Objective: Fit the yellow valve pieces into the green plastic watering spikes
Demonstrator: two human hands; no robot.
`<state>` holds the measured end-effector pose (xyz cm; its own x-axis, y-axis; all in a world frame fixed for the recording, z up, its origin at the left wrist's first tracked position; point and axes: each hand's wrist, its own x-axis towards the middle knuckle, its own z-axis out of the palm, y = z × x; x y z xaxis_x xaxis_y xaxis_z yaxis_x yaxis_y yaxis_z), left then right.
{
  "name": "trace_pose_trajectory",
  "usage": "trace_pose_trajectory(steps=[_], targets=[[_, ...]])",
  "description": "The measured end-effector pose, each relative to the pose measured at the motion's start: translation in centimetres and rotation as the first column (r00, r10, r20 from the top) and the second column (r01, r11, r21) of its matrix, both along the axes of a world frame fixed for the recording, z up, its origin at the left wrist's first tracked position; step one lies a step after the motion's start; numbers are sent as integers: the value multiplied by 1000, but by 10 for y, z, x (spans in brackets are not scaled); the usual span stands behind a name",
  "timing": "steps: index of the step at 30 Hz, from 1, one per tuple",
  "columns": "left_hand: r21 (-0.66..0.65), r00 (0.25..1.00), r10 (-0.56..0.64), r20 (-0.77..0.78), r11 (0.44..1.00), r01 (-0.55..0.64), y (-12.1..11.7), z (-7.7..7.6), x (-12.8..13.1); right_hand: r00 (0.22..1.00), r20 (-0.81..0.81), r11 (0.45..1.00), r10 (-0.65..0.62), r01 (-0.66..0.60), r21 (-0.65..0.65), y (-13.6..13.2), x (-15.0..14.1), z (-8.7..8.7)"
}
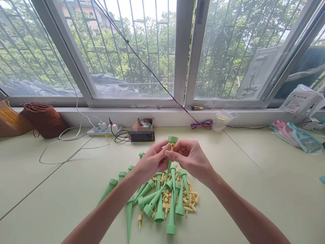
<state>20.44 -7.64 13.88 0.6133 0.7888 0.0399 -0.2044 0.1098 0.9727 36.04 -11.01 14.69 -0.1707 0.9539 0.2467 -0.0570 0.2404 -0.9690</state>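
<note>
My left hand (153,156) is closed around a green plastic watering spike (173,139), which stands cap-up with its tapered tip pointing down. Opposite it, my right hand (194,157) pinches a small yellow plastic valve (172,146) against the side of the spike, just below the cap. The fingers partly cover where the two parts meet, so I cannot tell how far the valve sits in. Beneath both hands lies a heap of green spikes (159,215) mixed with many small yellow valves (193,199). One loose valve (139,219) rests apart at the front.
Several more spikes (111,184) lie left of the heap on the pale table (241,203). Along the back are a power strip (98,131) with cables, a small open box (142,124), a black box (146,136), a coiled wire (202,124) and plastic-bagged items (296,135).
</note>
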Motion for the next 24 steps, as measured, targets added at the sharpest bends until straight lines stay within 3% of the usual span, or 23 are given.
trace_pose_trajectory(steps=[8,24], targets=[[20,997,71,-3,997,-71,-4,-1,3,1000,1,1000,-3,3,-9,1,0,0],[24,1000,22,3,999,-22,-2,-1,0,1000,25,1000,12,-11,-14,-1,1,3]])
